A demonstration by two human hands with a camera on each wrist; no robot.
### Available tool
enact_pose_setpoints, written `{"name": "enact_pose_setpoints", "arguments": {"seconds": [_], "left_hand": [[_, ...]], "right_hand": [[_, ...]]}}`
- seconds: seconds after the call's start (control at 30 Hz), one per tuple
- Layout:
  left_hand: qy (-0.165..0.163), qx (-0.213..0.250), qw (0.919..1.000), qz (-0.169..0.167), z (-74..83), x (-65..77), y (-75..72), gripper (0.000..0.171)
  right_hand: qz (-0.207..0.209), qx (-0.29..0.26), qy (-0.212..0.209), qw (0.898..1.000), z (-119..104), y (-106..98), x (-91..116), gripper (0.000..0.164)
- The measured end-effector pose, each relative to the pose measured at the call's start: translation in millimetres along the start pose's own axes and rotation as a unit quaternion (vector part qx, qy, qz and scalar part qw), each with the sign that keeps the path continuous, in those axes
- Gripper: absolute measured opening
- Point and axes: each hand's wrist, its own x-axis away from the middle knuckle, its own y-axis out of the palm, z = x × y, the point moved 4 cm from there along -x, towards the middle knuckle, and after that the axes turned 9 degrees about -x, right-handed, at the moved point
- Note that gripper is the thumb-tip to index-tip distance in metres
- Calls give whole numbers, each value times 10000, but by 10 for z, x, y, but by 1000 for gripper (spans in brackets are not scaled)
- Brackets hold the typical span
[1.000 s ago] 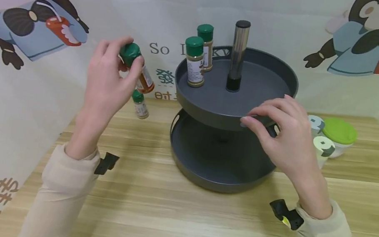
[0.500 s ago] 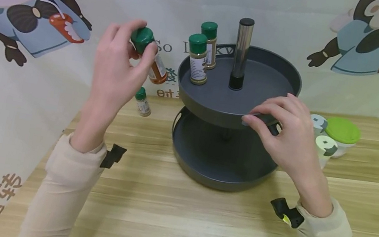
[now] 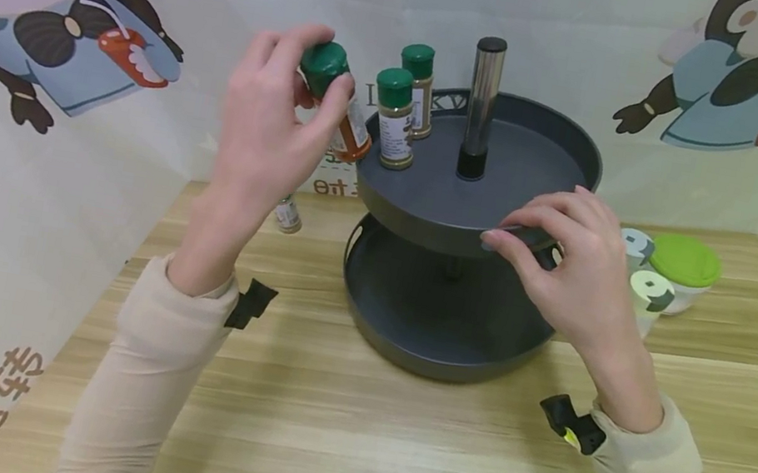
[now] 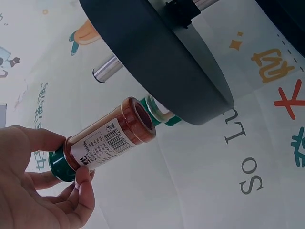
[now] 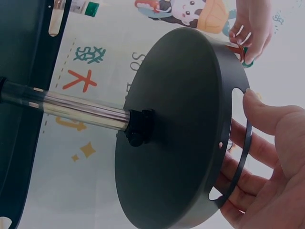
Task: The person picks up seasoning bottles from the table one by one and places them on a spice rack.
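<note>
My left hand (image 3: 284, 106) pinches a spice jar (image 4: 107, 138) of reddish-brown powder by its green cap. The jar tilts, its base beside the left rim of the upper tray (image 3: 418, 231). Two spice jars with green caps stand on that tray: a nearer one (image 3: 396, 125) and one behind it (image 3: 417, 83). My right hand (image 3: 575, 267) grips the upper tray's rim at the front right; in the right wrist view its fingers pass through the handle slot (image 5: 238, 124). A metal post (image 3: 481, 111) rises from the tray's middle.
Below is the lower tray (image 3: 432, 364) of the two-tier stand. A small jar (image 3: 288, 216) stands on the wooden table (image 3: 386, 458) at the left, partly behind my left hand. White containers (image 3: 651, 293) and a green-lidded tub (image 3: 687, 261) stand at the right.
My left hand has carried the spice jar right and slightly upward, to the upper tray's left rim. It now partly covers the small jar on the table. My right hand stays on the rim.
</note>
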Motion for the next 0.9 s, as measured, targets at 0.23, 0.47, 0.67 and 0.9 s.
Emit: {"name": "enact_pose_setpoints", "arguments": {"seconds": [0.23,0.47,0.67,0.9], "left_hand": [[63,66,9997,-228,75,-22,118,40],[12,99,9984,-556,97,-19,253,42],[29,31,9965,-830,92,21,386,42],[93,55,9952,-977,121,64,484,41]], "right_hand": [[57,36,-21,10000,8,6,10,20],[135,-1,-63,9999,7,11,9,20],[123,12,-44,9999,17,18,8,22],[221,-38,-81,9997,18,5,6,22]]}}
